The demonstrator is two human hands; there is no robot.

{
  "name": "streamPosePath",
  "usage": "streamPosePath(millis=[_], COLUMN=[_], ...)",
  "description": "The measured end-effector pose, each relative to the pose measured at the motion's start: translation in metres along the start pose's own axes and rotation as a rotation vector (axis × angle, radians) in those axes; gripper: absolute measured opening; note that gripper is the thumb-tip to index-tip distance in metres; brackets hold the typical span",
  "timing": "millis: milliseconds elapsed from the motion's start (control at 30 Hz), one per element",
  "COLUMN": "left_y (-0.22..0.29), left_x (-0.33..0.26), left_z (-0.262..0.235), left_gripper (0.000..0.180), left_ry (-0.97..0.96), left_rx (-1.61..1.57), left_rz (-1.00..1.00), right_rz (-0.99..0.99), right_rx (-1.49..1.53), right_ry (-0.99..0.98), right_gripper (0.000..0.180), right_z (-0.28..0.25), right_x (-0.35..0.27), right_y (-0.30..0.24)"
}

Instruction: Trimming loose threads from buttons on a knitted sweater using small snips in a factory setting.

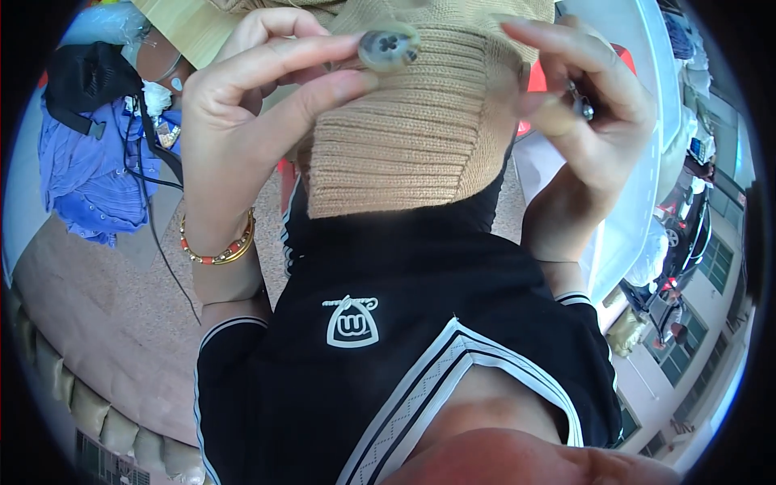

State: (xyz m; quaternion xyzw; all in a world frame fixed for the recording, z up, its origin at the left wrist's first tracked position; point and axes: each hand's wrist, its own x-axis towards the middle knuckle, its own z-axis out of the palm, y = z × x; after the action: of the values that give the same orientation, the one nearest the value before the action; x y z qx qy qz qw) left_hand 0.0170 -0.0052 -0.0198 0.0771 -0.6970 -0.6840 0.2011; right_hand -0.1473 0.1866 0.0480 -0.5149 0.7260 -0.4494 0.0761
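Note:
My left hand point(267, 97) pinches a large round mottled button point(388, 47) between thumb and index finger. The button faces me, and dark holes show at its middle. Across from it, my right hand point(586, 97) is raised, its thumb and index fingertips blurred and apart. A small shiny metal tool point(579, 103) sits in the curl of that hand; its kind is mostly hidden by the fingers. Below and between both hands, a tan knitted garment point(396, 137) lies over my lap with its ribbed band toward me. No thread can be made out.
Blue-purple clothing point(89, 166) and a black cap-like item point(85, 85) lie at the left, with a dark cord point(162, 242) hanging down. A wooden board point(182, 28) is at the far left. White plastic-like sheeting point(647, 162) and something red point(622, 58) are on the right.

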Motion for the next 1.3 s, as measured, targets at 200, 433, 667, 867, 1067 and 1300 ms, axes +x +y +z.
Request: streamPosePath(millis=[200,433,667,867,1067,1300], left_y=[-0.004,0.003,0.006,0.015,0.018,0.020], left_x=[0.006,0.012,0.014,0.016,0.028,0.029], left_z=[-0.006,0.020,0.040,0.045,0.048,0.043], left_gripper=[0.024,0.009,0.009,0.008,0.009,0.008], left_ry=[-0.037,0.143,0.199,0.197,0.021,0.095], left_rx=[-0.065,0.323,0.286,0.540,0.337,0.095], left_rz=[0.011,0.238,0.284,0.381,0.494,0.372], right_rz=[-0.227,0.372,0.295,0.220,0.084,0.116], right_rx=[0.016,0.003,0.036,0.101,0.129,0.197], right_ry=[-0.142,-0.208,-0.190,-0.168,-0.068,0.057], right_gripper=[0.038,0.044,0.039,0.040,0.036,0.034], right_z=[0.005,-0.003,-0.008,-0.020,-0.011,-0.009], right_x=[0.039,0.031,0.021,0.016,0.014,0.008], right_y=[-0.022,-0.040,-0.038,-0.034,-0.007,-0.019])
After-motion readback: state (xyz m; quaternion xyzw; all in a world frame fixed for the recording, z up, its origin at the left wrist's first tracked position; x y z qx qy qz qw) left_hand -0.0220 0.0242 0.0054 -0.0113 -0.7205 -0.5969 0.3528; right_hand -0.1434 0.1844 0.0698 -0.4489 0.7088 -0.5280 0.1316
